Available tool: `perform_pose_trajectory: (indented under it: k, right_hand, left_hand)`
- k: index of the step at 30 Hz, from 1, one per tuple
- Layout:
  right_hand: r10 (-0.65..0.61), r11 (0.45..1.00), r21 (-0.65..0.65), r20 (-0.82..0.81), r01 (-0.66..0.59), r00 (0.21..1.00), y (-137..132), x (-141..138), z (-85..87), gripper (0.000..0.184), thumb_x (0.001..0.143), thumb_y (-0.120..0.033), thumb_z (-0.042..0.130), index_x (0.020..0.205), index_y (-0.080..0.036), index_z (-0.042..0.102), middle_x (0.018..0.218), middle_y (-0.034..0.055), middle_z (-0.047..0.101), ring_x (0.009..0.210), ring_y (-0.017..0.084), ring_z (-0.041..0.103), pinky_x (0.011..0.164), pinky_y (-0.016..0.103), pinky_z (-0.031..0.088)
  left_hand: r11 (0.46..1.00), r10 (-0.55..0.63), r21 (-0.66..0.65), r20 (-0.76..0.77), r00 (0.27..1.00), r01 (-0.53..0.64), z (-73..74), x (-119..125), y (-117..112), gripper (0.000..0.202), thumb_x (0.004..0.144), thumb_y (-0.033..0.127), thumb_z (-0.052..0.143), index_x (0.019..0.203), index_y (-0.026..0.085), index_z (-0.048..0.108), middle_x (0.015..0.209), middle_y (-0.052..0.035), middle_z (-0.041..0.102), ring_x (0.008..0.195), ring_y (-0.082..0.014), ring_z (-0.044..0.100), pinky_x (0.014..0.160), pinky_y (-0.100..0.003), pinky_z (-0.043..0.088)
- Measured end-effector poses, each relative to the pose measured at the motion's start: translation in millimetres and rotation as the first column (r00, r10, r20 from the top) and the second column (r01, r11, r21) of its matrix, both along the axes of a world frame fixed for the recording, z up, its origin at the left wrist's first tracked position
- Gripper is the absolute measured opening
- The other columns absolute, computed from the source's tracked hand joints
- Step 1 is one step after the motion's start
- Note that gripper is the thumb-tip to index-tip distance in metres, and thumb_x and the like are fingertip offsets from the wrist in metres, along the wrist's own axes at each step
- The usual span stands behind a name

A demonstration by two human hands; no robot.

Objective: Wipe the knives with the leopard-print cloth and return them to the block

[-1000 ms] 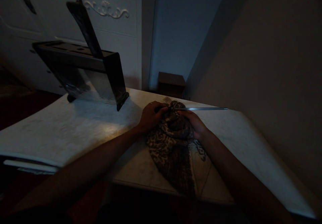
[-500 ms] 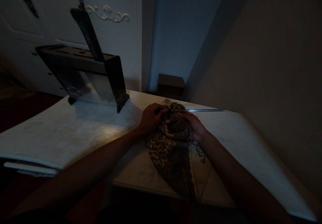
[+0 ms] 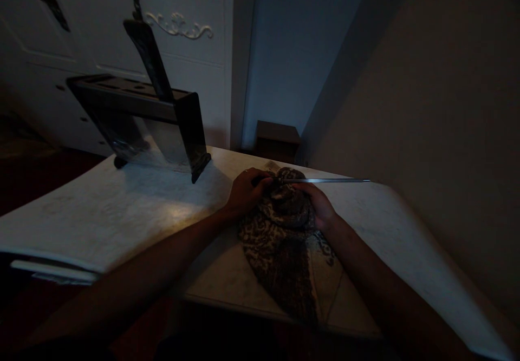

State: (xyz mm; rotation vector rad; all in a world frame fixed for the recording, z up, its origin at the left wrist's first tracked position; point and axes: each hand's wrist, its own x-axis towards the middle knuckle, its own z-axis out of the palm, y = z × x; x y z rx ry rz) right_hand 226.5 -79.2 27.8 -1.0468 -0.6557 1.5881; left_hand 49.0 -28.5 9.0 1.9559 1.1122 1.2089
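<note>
Head view: metal rod [image 3: 329, 180] in left hand [image 3: 246, 192], tip [image 3: 368, 180] past right hand [image 3: 320, 205].

Rod [image 3: 329, 180] apparently part-hidden by left hand [image 3: 245, 192]; cabinet [image 3: 101, 39] cropped

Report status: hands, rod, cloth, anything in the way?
Left hand gripping metal rod by one end, tip pointing right. Right hand holding patterned cloth. Slotted stand off left, apart from both hands; nothing visibly blocking.
</note>
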Motion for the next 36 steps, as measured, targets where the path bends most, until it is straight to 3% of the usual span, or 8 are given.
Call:
perform_pose_trajectory:
  k: [6, 12, 18, 25, 36]
  right_hand:
    - [-0.026, 0.999, -0.027, -0.07, 0.024, 0.997, -0.2, 1.7, 2.4, 0.022, 0.069, -0.017, 0.063, 0.09, -0.02, 0.068, 0.082, 0.0035, 0.075, 0.086, 0.025, 0.071, 0.084, 0.041, 0.055]
    - [0.012, 0.991, -0.131, -0.106, -0.025, 0.994, 2.6, 12.6, -1.6, 0.024, 0.069, -0.031, 0.058, 0.087, -0.018, 0.069, 0.08, 0.0071, 0.075, 0.087, 0.028, 0.07, 0.081, 0.046, 0.055]
    - [-0.076, 0.997, -0.004, -0.195, 0.077, 0.978, 5.5, 19.0, -6.1, 0.014, 0.065, -0.027, 0.06, 0.076, -0.021, 0.067, 0.07, 0.003, 0.073, 0.085, 0.026, 0.07, 0.083, 0.043, 0.055]
    - [-0.175, 0.979, 0.063, -0.223, 0.193, 0.959, 8.1, 21.6, -5.0, 0.015, 0.066, -0.025, 0.058, 0.077, -0.02, 0.067, 0.066, 0.0027, 0.071, 0.081, 0.025, 0.07, 0.083, 0.043, 0.056]
    - [-0.178, 0.98, 0.045, -0.259, 0.196, 0.949, 8.2, 20.2, -7.3, 0.011, 0.068, -0.024, 0.06, 0.077, -0.021, 0.067, 0.071, 0.0014, 0.072, 0.087, 0.025, 0.07, 0.086, 0.041, 0.055]
  left_hand:
    - [1.0, -0.003, -0.017, 0.037, 0.999, 0.003, -0.7, -0.3, 1.2, 0.014, 0.083, 0.027, 0.061, 0.09, 0.019, 0.07, 0.092, -0.0037, 0.071, 0.09, -0.0183, 0.064, 0.086, -0.033, 0.049]
    - [0.999, 0.017, -0.048, 0.057, 0.998, -0.014, -5.4, -1.3, 6.1, 0.016, 0.083, 0.029, 0.062, 0.09, 0.018, 0.07, 0.093, -0.0048, 0.071, 0.089, -0.019, 0.065, 0.084, -0.033, 0.05]
    - [0.996, 0.032, -0.085, 0.066, 0.997, -0.026, -5.4, -1.6, 7.6, 0.017, 0.083, 0.03, 0.062, 0.09, 0.017, 0.07, 0.092, -0.0053, 0.071, 0.088, -0.0189, 0.065, 0.085, -0.033, 0.05]
    - [0.994, 0.061, -0.096, 0.055, 0.997, -0.056, -6.2, -2.0, 11.1, 0.016, 0.082, 0.027, 0.062, 0.089, 0.015, 0.071, 0.093, -0.0066, 0.071, 0.09, -0.0201, 0.065, 0.088, -0.034, 0.048]
    - [0.989, 0.088, -0.122, 0.016, 0.996, -0.085, -5.1, -2.7, 10.9, 0.016, 0.083, 0.028, 0.062, 0.089, 0.016, 0.071, 0.093, -0.0061, 0.071, 0.089, -0.0201, 0.065, 0.085, -0.033, 0.049]
